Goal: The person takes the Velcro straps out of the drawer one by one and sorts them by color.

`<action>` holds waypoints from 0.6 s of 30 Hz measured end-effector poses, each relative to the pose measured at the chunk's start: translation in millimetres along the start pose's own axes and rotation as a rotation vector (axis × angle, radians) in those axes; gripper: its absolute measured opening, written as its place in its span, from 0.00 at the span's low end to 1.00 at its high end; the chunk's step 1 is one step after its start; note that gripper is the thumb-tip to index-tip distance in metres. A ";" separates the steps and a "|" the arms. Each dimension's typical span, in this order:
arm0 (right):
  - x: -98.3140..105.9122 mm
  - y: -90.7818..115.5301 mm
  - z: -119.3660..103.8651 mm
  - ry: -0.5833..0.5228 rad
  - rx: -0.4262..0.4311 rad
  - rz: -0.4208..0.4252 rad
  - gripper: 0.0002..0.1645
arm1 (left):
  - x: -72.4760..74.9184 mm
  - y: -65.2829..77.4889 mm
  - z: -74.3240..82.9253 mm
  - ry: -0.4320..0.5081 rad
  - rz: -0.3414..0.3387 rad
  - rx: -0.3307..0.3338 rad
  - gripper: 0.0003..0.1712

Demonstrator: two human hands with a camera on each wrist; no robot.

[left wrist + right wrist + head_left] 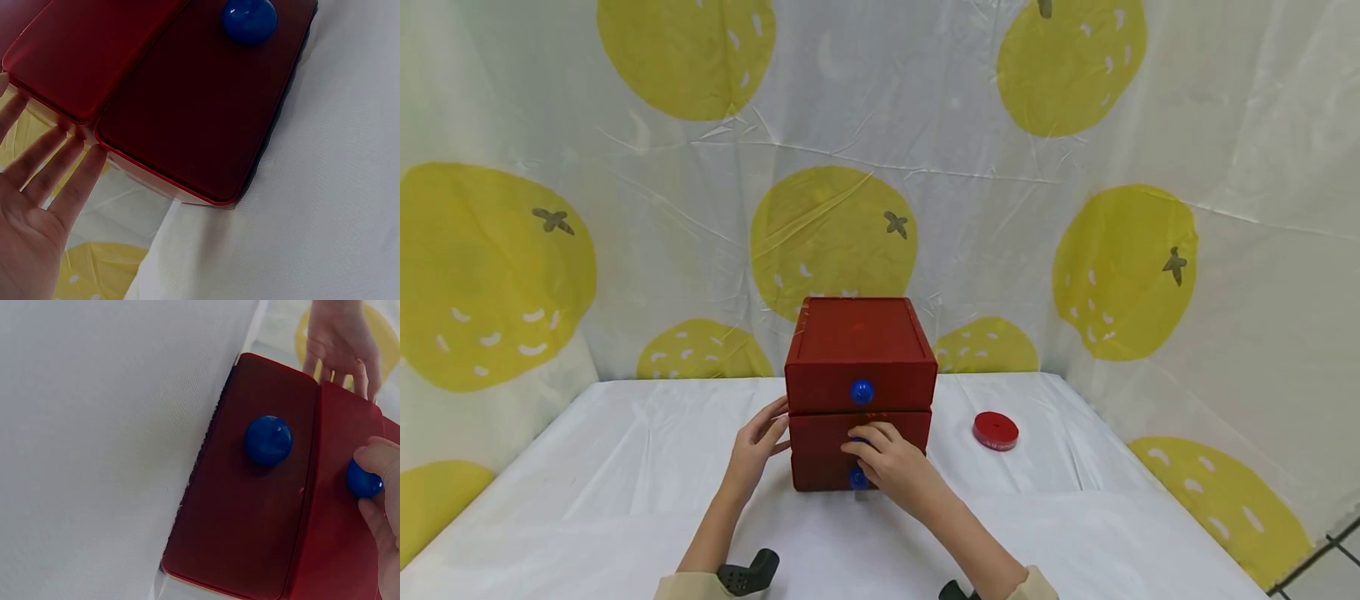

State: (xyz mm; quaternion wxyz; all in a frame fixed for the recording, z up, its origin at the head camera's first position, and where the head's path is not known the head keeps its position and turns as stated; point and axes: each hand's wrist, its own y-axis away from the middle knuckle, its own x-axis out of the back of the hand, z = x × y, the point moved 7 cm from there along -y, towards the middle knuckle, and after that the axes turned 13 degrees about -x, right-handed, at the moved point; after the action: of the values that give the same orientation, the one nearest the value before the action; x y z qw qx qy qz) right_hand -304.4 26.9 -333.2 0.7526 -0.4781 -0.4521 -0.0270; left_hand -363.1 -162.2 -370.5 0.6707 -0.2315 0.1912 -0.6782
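A dark red drawer cabinet [861, 329] stands on the table, with round blue knobs on its stacked fronts. My right hand [895, 467] pinches the middle drawer's knob [362, 480] between thumb and fingers. Below it the bottom drawer's knob [267, 440] is untouched, and so is the top knob [862, 392] above. At the cabinet's left side is my left hand [754, 446], its fingers extended. In the left wrist view those fingertips [94, 156] lie right at the side edge of the drawer fronts.
A flat, round red roll [996, 429] with white print lies to the right of the cabinet. White cloth [647, 467] covers the table. Behind and beside it hangs a pale curtain [955, 208] with large yellow fruit shapes.
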 end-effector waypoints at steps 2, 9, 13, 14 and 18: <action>1.7 0.2 -0.8 -0.002 0.003 0.013 0.21 | 0.0 -0.3 -0.3 0.003 0.003 -0.004 0.25; 3.3 1.3 -3.6 -0.001 -0.006 0.013 0.18 | -1.0 1.3 -0.9 -0.005 0.004 -0.007 0.25; 4.1 2.0 -5.5 0.010 0.001 0.020 0.16 | -1.0 1.9 -0.7 -0.009 0.004 -0.005 0.25; 4.5 1.9 -6.1 0.014 0.004 0.024 0.15 | -0.9 1.8 -0.6 -0.010 0.005 -0.007 0.25; 6.1 0.5 -7.8 0.022 0.001 0.031 0.14 | -0.6 0.3 0.0 0.001 0.004 -0.017 0.25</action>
State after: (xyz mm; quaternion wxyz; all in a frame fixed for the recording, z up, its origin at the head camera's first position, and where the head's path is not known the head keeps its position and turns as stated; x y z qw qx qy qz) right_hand -295.5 23.8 -330.4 0.7582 -0.4842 -0.4362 -0.0206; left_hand -362.9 -161.6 -370.7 0.6699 -0.2367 0.1977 -0.6754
